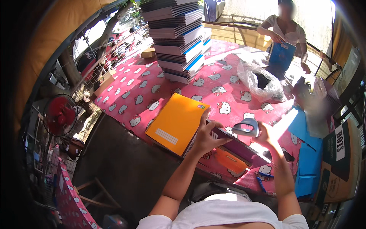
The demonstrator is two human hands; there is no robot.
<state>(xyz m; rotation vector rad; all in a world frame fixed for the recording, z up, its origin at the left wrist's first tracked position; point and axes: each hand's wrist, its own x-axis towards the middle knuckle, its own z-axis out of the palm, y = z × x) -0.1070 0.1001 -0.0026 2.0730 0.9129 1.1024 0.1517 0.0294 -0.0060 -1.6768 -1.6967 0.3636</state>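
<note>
Left hand (209, 138) pinches the purple notebook (249, 150) near one end, thumb across its cover; right hand (264, 134) grasps a grey loop-handled tool (246, 128) above the bound edge. Tool contact: cannot tell. Notebook is tilted at the near side of the bench (232, 91), right of the yellow notebook (176, 122). Judgement: brace the notebook firmly, keep the tool square to the coil, press evenly, left fingertips clear of its path.
</note>
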